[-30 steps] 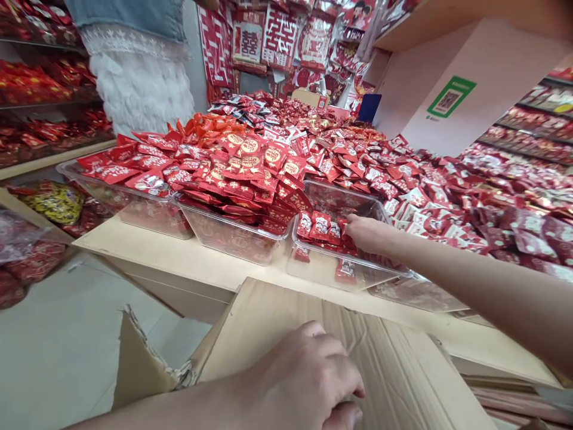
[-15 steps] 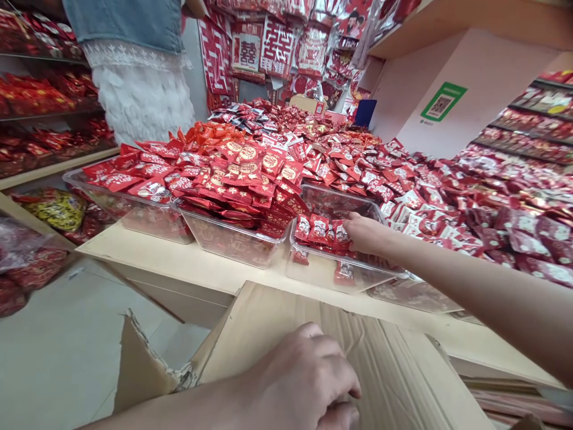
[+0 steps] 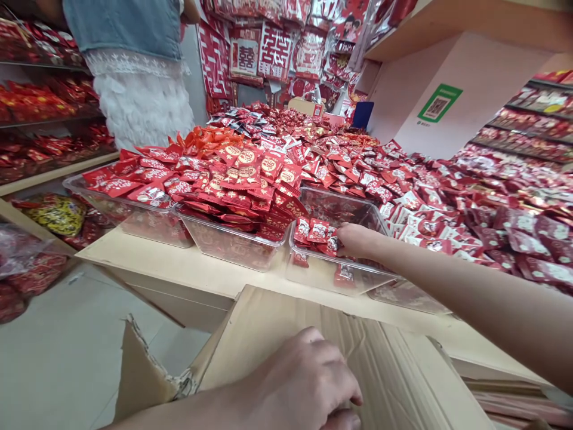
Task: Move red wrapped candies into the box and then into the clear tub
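My right hand reaches from the right into a clear plastic bin. Its fingers are closed against a cluster of small red candy packets near the bin's left end; the fingertips are partly hidden. Two more packets show through the bin's front wall. My left hand is low in the middle, over a brown cardboard box. Its fingers are curled with the thumb below, and whatever they hold, if anything, is hidden.
To the left stand two clear bins heaped with red packets. Larger piles of packets cover the counter behind and to the right. A person in a white skirt stands at the back left. A torn cardboard flap juts out at lower left.
My right hand has shifted slightly left in the bin, and the packets at its fingers have bunched up and tilted. My left hand has barely moved.
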The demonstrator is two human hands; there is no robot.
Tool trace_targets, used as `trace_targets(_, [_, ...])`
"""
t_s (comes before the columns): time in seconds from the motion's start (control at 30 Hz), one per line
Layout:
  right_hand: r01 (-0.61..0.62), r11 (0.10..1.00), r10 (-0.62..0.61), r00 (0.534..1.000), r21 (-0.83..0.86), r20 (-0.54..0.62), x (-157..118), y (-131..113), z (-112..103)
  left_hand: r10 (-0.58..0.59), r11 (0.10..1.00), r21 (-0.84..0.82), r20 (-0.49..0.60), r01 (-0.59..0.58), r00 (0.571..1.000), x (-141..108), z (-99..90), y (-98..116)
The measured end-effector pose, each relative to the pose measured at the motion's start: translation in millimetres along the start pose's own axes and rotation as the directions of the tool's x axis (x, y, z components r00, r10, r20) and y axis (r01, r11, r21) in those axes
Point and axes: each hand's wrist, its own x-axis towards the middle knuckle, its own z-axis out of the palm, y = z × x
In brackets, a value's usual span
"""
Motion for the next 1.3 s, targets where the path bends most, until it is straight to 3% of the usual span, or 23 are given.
trace_targets(0.27, [0.085, 0.994, -0.085, 0.996, -0.066, -0.002, -8, -2, -9, -0.039, 0.999, -0.031, 0.058, 0.041, 0.998, 3, -10.1, 8])
trace_targets(0.4, [0.135, 0.989, -0.134, 0.991, -0.06, 0.011, -14, 6, -12, -0.13, 0.99, -0.037, 0.138, 0.136, 0.982, 4, -18.4, 19])
trace_targets(0.5, [0.178, 0.984, -0.179, 0.984, -0.023, -0.013, -22, 17, -23, -0.287, 0.927, -0.227, 0.081, 0.298, 0.954, 1, -19.2, 21])
trace_targets(0.57, [0.183, 0.983, -0.178, 0.979, 0.036, -0.099, -34, 20, -39, -0.463, 0.751, -0.515, 0.036, 0.413, 0.886, 0, -20.8, 20])
trace_targets(0.63, [0.195, 0.974, -0.165, 0.961, 0.119, -0.223, -52, 13, -61, -0.597, 0.427, -0.817, 0.067, 0.387, 0.8, 3, -26.5, 19])
trace_targets(0.67, [0.216, 0.962, -0.165, 0.946, 0.164, -0.278, -64, 5, -73, -0.616, 0.24, -0.918, 0.107, 0.316, 0.78, 5, -30.8, 18])
trace_targets(0.73, [0.307, 0.919, -0.213, 0.915, 0.248, -0.343, -87, -17, -96, -0.568, -0.088, -0.983, 0.183, 0.162, 0.803, 10, -40.4, 18])
trace_targets(0.8, [0.399, 0.854, -0.289, 0.897, 0.334, -0.334, -105, -39, -114, -0.521, -0.266, -0.961, 0.206, 0.072, 0.828, 13, -47.1, 18])
trace_targets(0.83, [0.424, 0.818, -0.316, 0.896, 0.39, -0.312, -109, -47, -120, -0.541, -0.294, -0.954, 0.216, 0.058, 0.813, 13, -48.2, 18])
trace_targets(0.9, [0.378, 0.775, -0.249, 0.919, 0.506, -0.305, -105, -54, -124, -0.657, -0.274, -0.959, 0.239, 0.069, 0.715, 13, -46.2, 17])
trace_targets(0.97, [0.207, 0.749, -0.014, 0.955, 0.63, -0.297, -87, -50, -115, -0.751, -0.22, -0.969, 0.239, 0.109, 0.615, 12, -41.0, 15])
trace_targets(1.0, [0.093, 0.714, 0.116, 0.962, 0.694, -0.248, -74, -46, -106, -0.771, -0.196, -0.973, 0.231, 0.124, 0.593, 11, -38.4, 15])
trace_targets(1.03, [-0.017, 0.657, 0.188, 0.972, 0.754, -0.141, -60, -43, -94, -0.774, -0.179, -0.974, 0.226, 0.138, 0.591, 11, -36.3, 15])
trace_targets(1.07, [-0.111, 0.587, 0.152, 0.988, 0.802, 0.026, -46, -41, -81, -0.767, -0.17, -0.973, 0.228, 0.154, 0.6, 10, -34.7, 15])
trace_targets(1.1, [-0.227, 0.488, 0.102, 0.974, 0.843, 0.203, -33, -42, -68, -0.752, -0.168, -0.97, 0.24, 0.174, 0.613, 10, -33.6, 16])
trace_targets(1.17, [-0.441, 0.292, -0.034, 0.882, 0.849, 0.469, -11, -47, -44, -0.724, -0.164, -0.963, 0.265, 0.213, 0.637, 9, -32.4, 17])
trace_targets(1.23, [-0.514, 0.171, -0.14, 0.832, 0.841, 0.537, 2, -56, -29, -0.695, -0.148, -0.959, 0.276, 0.243, 0.664, 7, -31.3, 18])
trace_targets(1.3, [-0.505, 0.111, -0.186, 0.835, 0.856, 0.518, 9, -64, -22, -0.673, -0.125, -0.958, 0.272, 0.257, 0.688, 5, -29.8, 18])
